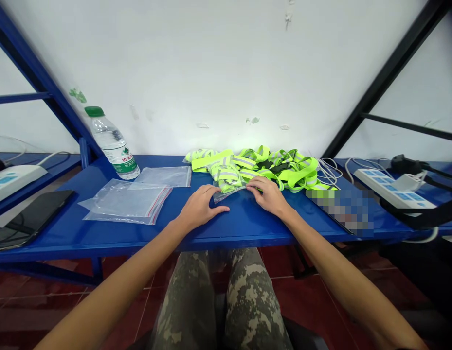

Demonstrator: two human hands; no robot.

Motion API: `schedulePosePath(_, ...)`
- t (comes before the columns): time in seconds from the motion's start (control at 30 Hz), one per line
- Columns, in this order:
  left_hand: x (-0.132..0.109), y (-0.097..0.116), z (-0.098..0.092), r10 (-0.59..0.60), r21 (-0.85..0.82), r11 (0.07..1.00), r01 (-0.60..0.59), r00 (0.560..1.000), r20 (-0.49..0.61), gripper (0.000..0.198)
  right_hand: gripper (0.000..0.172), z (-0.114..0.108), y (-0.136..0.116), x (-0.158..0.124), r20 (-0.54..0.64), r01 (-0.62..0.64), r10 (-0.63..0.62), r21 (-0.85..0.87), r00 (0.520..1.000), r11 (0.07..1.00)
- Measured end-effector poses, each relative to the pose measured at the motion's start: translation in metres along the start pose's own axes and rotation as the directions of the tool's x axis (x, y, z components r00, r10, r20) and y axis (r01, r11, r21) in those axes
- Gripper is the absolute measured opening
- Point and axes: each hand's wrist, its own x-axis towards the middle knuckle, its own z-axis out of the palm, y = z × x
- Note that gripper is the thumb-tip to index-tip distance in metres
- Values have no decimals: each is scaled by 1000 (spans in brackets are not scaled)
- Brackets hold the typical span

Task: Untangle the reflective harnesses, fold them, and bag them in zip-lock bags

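A clear zip bag (221, 197) with a folded neon-yellow reflective strap (226, 176) in it lies on the blue table. My right hand (267, 195) pinches the right end of the bag's near edge between thumb and fingers. At its left end, the fingers of my left hand (201, 208) rest against the bag, with the thumb stretched apart from them. Behind the bag spreads a heap of loose neon-yellow reflective straps (300, 170) with black parts. Several flat clear zip bags (129, 199) lie in a stack left of my left hand.
At the back left a water bottle (114, 146) with a green cap stands on the table (196, 236). White power strips (393, 189) and cables lie on the right and left. A dark phone-like device (39, 214) is at far left; a blurred patch (344, 211) covers something at right.
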Motion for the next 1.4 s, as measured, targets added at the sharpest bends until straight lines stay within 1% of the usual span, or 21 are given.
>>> schedulePosePath(0.07, 5, -1, -3, 4, 24, 1000, -2, 997, -82, 69, 19, 1, -6, 9, -80, -51, 57, 79, 995, 996)
schedulePosePath(0.1, 10, -2, -4, -4, 5, 1000, 5, 991, -135, 71, 19, 1, -9, 14, -124, -93, 111, 139, 986, 986)
schedulePosePath(0.13, 16, -4, -6, -30, -47, 999, 21, 982, -189, 69, 19, 1, -12, 19, -160, -141, 178, 217, 971, 966)
schedulePosePath(0.2, 31, -9, -10, -134, -240, 969, 68, 953, -272, 53, 25, 1, -19, 31, -194, -216, 311, 396, 930, 893)
schedulePosePath(0.27, 50, -12, -15, -267, -457, 883, 104, 913, -308, 39, 33, -2, -26, 41, -205, -238, 392, 522, 897, 819)
schedulePosePath(0.3, 60, -12, -18, -320, -541, 835, 104, 891, -323, 37, 37, -4, -30, 45, -215, -233, 407, 553, 888, 800)
schedulePosePath(0.37, 78, -10, -23, -374, -636, 769, 70, 855, -359, 37, 41, -8, -38, 51, -231, -212, 410, 582, 882, 785)
schedulePosePath(0.43, 91, -5, -27, -378, -658, 752, 46, 847, -373, 36, 42, -11, -45, 52, -224, -198, 406, 610, 886, 767)
schedulePosePath(0.5, 98, 1, -30, -349, -619, 784, 50, 860, -372, 33, 41, -12, -49, 49, -195, -201, 409, 639, 891, 742)
schedulePosePath(0.57, 99, 7, -29, -320, -547, 833, 89, 883, -343, 28, 39, -10, -48, 42, -160, -220, 415, 652, 896, 726)
schedulePosePath(0.67, 97, 14, -22, -349, -457, 868, 193, 892, -286, 22, 38, -7, -40, 29, -114, -271, 427, 621, 897, 735)
schedulePosePath(0.73, 98, 16, -16, -367, -404, 882, 244, 892, -263, 25, 38, -4, -32, 22, -92, -301, 441, 607, 893, 736)
schedulePosePath(0.77, 99, 16, -14, -361, -367, 894, 256, 897, -255, 28, 39, -3, -28, 19, -80, -314, 454, 618, 887, 721)
schedulePosePath(0.8, 100, 16, -12, -344, -323, 911, 258, 906, -246, 30, 39, -1, -25, 17, -63, -326, 472, 643, 879, 693)
schedulePosePath(0.87, 104, 14, -9, -292, -221, 945, 243, 929, -227, 33, 42, 4, -21, 14, -10, -357, 516, 711, 856, 606)
schedulePosePath(0.97, 108, 9, -10, -194, -58, 981, 187, 964, -179, 30, 44, 10, -18, 13, 81, -402, 547, 769, 833, 498)
schedulePosePath(1.1, 106, 4, -15, -86, 98, 990, 97, 990, -110, 27, 43, 15, -17, 11, 148, -425, 521, 776, 841, 466)
schedulePosePath(1.17, 103, 3, -17, -82, 133, 987, 93, 993, -84, 26, 43, 16, -18, 10, 165, -441, 523, 770, 836, 461)
schedulePosePath(1.23, 100, 3, -18, -91, 145, 984, 100, 993, -69, 25, 43, 16, -18, 11, 168, -457, 554, 774, 815, 438)
schedulePosePath(1.33, 102, 7, -18, -101, 117, 987, 108, 993, -57, 22, 45, 16, -17, 11, 175, -458, 612, 820, 772, 343)
schedulePosePath(1.4, 107, 10, -18, -143, 22, 989, 145, 988, -63, 19, 46, 16, -16, 12, 185, -449, 628, 845, 756, 291)
